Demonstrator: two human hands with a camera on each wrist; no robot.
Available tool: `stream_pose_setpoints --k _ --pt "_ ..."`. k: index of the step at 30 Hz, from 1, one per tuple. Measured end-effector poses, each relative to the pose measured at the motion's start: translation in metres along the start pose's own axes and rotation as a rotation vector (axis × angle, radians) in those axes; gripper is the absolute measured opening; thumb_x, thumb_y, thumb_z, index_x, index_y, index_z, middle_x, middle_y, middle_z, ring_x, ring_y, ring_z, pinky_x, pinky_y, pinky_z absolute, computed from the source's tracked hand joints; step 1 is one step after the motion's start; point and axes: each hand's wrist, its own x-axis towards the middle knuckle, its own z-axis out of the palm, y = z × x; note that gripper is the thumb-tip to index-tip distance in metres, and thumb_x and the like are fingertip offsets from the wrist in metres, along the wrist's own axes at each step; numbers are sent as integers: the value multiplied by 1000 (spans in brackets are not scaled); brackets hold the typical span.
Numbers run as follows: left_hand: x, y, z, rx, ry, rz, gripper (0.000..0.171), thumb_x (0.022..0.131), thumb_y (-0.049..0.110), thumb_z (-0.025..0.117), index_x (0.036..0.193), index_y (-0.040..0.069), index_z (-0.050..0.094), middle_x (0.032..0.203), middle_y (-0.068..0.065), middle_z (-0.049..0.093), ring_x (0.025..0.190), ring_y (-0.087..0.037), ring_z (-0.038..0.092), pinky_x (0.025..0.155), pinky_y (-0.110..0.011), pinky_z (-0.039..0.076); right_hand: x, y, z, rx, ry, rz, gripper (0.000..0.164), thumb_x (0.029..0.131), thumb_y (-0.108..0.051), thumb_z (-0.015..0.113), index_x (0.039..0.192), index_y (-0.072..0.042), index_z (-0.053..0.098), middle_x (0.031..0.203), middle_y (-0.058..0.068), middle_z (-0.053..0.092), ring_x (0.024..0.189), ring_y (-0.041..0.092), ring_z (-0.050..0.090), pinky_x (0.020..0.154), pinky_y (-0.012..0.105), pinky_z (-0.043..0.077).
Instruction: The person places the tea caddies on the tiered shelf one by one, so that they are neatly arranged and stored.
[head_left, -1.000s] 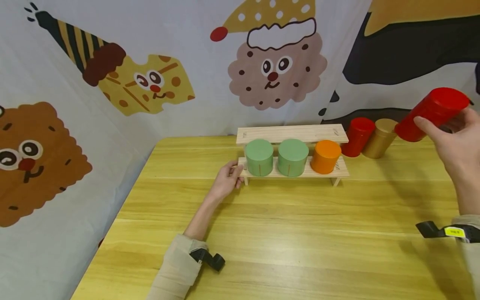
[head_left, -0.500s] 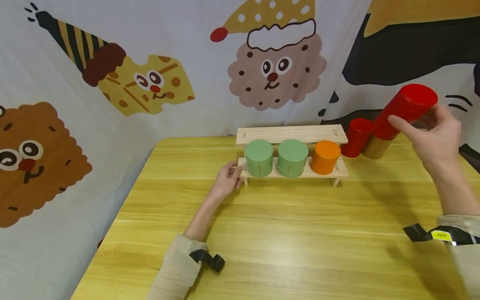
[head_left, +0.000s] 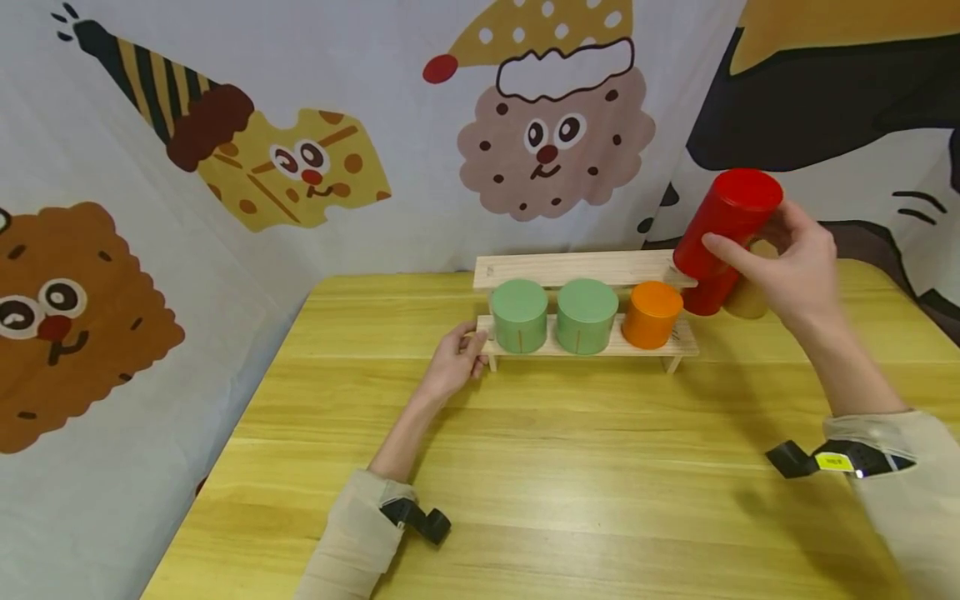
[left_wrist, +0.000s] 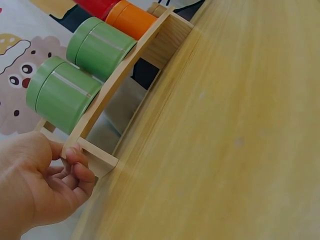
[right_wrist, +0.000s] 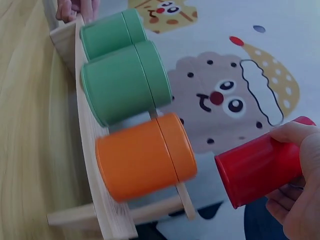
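A two-tier wooden rack (head_left: 573, 268) stands at the back of the table. On its lower tier are two green canisters (head_left: 519, 318) and an orange canister (head_left: 652, 317), side by side. My left hand (head_left: 448, 362) pinches the left end of the lower board between thumb and fingers, clearly shown in the left wrist view. My right hand (head_left: 801, 271) grips a red canister (head_left: 723, 223), tilted, over the right end of the upper tier. The right wrist view shows this canister apart from the orange one. Whether its base touches the upper board I cannot tell.
Right of the rack stand another red canister (head_left: 703, 300) and a gold canister (head_left: 747, 300), both partly hidden behind the held canister and right hand. A cloth with cartoon prints (head_left: 420, 167) hangs behind the wooden table (head_left: 540, 467).
My right hand has carried the red canister leftward, from right of the gold canister to over the rack's right end. The left hand and rack have stayed in place.
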Motion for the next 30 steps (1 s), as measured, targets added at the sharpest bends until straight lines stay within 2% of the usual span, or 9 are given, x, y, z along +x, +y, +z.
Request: stream_pose_setpoints --k 5,11,15,23,26,30 --pt "1 0 0 3 -5 -3 48 109 22 49 149 -3 40 83 -11 60 63 -15 53 55 -24 44 3 -8 16 -24 -47 0 60 91 -27 77 146 -21 52 135 0 59 112 9 51 102 33 40" --pt "2 0 -2 -3 -19 -23 51 109 22 49 151 -3 37 87 -14 61 63 -15 53 55 -25 44 6 -19 34 -31 -81 -19 60 91 -31 76 145 -19 52 136 6 59 113 14 53 95 32 42" --pt "1 4 -3 1 -30 -35 50 109 18 47 152 -6 34 87 -16 61 64 -17 53 56 -27 44 8 -24 46 -17 -99 -45 60 91 -31 77 144 -18 53 135 6 61 113 15 55 101 32 42" --pt "-15 30 -1 4 -46 -5 46 109 11 46 149 -11 35 84 -16 60 63 -17 53 56 -26 45 13 -32 70 5 -134 -91 61 89 -32 79 143 -16 55 132 7 63 114 18 57 99 33 45" --pt "-16 30 -1 3 -40 7 45 109 11 46 147 -11 38 82 -15 59 61 -16 52 55 -25 45 15 -36 80 15 -156 -97 63 89 -32 79 144 -14 53 133 8 62 116 21 57 102 38 45" --pt "-15 29 -1 1 -36 -10 46 109 11 46 149 -10 36 84 -16 60 63 -17 53 55 -25 45 17 -42 93 40 -186 -99 64 90 -32 78 145 -12 52 134 9 61 119 24 56 107 43 43"
